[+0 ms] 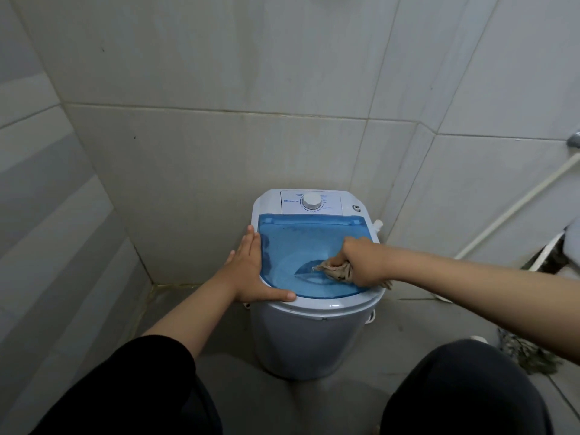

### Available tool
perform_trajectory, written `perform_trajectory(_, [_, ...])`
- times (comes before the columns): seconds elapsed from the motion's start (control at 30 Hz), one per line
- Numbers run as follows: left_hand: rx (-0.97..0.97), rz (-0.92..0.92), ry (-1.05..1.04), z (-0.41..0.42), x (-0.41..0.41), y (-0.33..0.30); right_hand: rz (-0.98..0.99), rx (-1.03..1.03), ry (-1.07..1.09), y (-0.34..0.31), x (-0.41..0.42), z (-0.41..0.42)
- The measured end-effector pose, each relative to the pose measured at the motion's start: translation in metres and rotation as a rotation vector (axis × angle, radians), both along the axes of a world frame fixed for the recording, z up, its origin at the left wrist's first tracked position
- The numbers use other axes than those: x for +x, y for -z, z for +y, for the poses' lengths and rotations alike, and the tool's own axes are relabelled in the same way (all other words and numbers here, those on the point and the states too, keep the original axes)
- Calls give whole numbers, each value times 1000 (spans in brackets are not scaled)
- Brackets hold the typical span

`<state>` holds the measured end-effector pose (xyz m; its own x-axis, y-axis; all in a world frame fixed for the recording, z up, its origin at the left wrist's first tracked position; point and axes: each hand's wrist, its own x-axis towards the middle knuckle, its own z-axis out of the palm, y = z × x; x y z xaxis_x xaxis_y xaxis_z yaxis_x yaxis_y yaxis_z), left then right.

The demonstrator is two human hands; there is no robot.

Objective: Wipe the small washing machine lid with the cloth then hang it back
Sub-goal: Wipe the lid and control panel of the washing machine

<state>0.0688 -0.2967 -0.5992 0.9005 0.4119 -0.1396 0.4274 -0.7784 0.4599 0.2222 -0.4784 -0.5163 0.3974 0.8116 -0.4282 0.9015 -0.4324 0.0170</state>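
A small white washing machine (314, 337) stands on the floor against the tiled wall. Its translucent blue lid (301, 243) is closed, with a white control panel and dial (311, 201) behind it. My right hand (361, 262) is shut on a bunched beige cloth (337, 271) and presses it onto the right front part of the lid. My left hand (254, 271) lies flat with fingers spread along the lid's left edge and the machine's rim, thumb stretched across the front rim.
Grey tiled walls close in behind and to the left. A white pipe (514, 208) runs diagonally down the right wall. A patterned cloth heap (527, 356) lies on the floor at right. My dark-clothed knees fill the bottom corners.
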Motion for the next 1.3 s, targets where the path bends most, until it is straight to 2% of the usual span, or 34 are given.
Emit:
perform_trajectory(0.37, [7, 3, -5, -3, 1, -2, -153, 246, 90, 41, -15, -28])
perform_trajectory(0.57, [10, 6, -2, -4, -1, -4, -134, 332, -12, 42, 5, -44])
perform_trajectory(0.7, [5, 9, -10, -4, -1, -4, -106, 248, -113, 26, 14, -53])
perform_trajectory(0.8, [0, 9, -5, -3, -1, -5, -175, 134, -167, 3, 26, -48])
perform_trajectory(0.87, [-4, 9, -4, -3, 0, -4, -94, 88, -125, -16, 30, -40])
perform_trajectory(0.97, [-9, 4, -6, -3, 0, -2, -5, 169, -16, -37, 29, -21])
perform_trajectory(1.17, [-6, -11, -1, -1, 1, 0, -35, 512, 83, -30, 20, 58])
perform_trajectory(1.3, [-4, -38, 3, 1, 3, 2, -133, 523, -6, -10, 13, 111])
